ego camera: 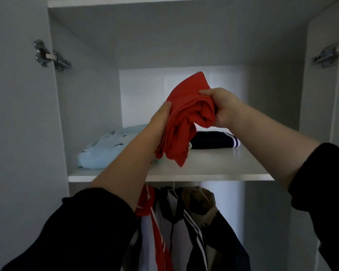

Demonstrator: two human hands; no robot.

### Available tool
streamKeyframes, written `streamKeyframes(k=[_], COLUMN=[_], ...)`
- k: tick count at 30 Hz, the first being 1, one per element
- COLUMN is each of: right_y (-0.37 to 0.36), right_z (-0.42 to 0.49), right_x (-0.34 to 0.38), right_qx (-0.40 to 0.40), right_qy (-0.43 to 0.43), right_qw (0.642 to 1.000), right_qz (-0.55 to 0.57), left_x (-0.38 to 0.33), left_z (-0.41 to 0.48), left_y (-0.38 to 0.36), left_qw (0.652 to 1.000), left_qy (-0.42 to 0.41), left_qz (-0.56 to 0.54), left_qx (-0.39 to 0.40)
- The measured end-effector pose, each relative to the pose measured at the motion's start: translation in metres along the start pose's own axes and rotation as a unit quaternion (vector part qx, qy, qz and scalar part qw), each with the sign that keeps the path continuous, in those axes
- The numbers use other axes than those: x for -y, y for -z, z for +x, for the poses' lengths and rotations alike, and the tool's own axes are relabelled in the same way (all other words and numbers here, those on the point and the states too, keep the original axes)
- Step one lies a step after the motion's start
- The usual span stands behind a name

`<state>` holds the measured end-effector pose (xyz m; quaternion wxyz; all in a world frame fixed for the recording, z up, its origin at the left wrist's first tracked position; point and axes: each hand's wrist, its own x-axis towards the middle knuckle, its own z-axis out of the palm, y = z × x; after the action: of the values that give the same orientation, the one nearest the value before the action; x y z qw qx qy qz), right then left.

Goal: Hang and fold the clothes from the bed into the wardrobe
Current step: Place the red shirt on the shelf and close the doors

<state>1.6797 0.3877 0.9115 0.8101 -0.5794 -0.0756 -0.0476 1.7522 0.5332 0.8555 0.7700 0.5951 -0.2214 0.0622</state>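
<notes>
Left grip (160,119) and right grip (222,109) clutch a red garment (184,122) over the shelf (213,165). A blue top (98,151) lies at eight o'clock of it, a navy garment (213,141) at four.

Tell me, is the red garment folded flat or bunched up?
Bunched: the red garment hangs in loose creased folds, gripped by left hand and right hand.
</notes>
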Motion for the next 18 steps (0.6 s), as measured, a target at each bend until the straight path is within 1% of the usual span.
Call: streamKeyframes(k=[1, 2, 3, 4, 5, 6, 7, 8, 9, 10, 11, 13, 15, 17, 18], right_y=[0.007, 0.019, 0.035, 0.053, 0.071, 0.090, 0.108, 0.124, 0.136, 0.146, 0.151, 0.153, 0.148, 0.142, 0.139], right_z=[0.020, 0.042, 0.063, 0.080, 0.093, 0.103, 0.110, 0.118, 0.125, 0.133, 0.140, 0.153, 0.162, 0.173, 0.177], right_x=[0.000, -0.005, -0.014, -0.028, -0.047, -0.067, -0.085, -0.100, -0.111, -0.117, -0.120, -0.119, -0.122, -0.130, -0.134], right_qx=[0.000, -0.008, -0.025, -0.052, -0.079, -0.099, -0.120, -0.142, -0.157, -0.161, -0.161, -0.163, -0.172, -0.182, -0.181], right_qy=[0.005, 0.003, -0.011, -0.037, -0.074, -0.114, -0.148, -0.169, -0.178, -0.179, -0.178, -0.179, -0.172, -0.148, -0.135], right_qw=[1.000, 1.000, 1.000, 0.998, 0.994, 0.986, 0.974, 0.963, 0.957, 0.955, 0.955, 0.951, 0.948, 0.945, 0.940], right_qz=[0.014, 0.019, 0.014, 0.000, -0.030, -0.075, -0.124, -0.154, -0.168, -0.171, -0.175, -0.194, -0.207, -0.227, -0.256], left_x=[-0.001, -0.005, -0.001, 0.011, 0.032, 0.057, 0.082, 0.106, 0.126, 0.142, 0.152, 0.160, 0.160, 0.158, 0.157], left_z=[0.026, 0.050, 0.074, 0.092, 0.105, 0.115, 0.121, 0.126, 0.129, 0.132, 0.136, 0.145, 0.153, 0.157, 0.157], left_y=[0.002, 0.000, -0.001, -0.004, -0.005, -0.007, -0.007, -0.005, -0.004, -0.002, 0.000, 0.005, 0.012, 0.020, 0.023], left_qw=[0.997, 0.981, 0.943, 0.888, 0.828, 0.772, 0.713, 0.662, 0.628, 0.617, 0.621, 0.629, 0.628, 0.626, 0.626], left_qy=[-0.015, -0.040, -0.058, -0.064, -0.053, -0.035, -0.007, 0.032, 0.060, 0.078, 0.087, 0.095, 0.109, 0.122, 0.122], left_qz=[0.072, 0.191, 0.326, 0.454, 0.555, 0.623, 0.677, 0.708, 0.719, 0.714, 0.706, 0.704, 0.705, 0.702, 0.701], left_qx=[0.013, 0.023, 0.028, 0.036, 0.066, 0.121, 0.183, 0.244, 0.292, 0.320, 0.329, 0.315, 0.312, 0.317, 0.320])
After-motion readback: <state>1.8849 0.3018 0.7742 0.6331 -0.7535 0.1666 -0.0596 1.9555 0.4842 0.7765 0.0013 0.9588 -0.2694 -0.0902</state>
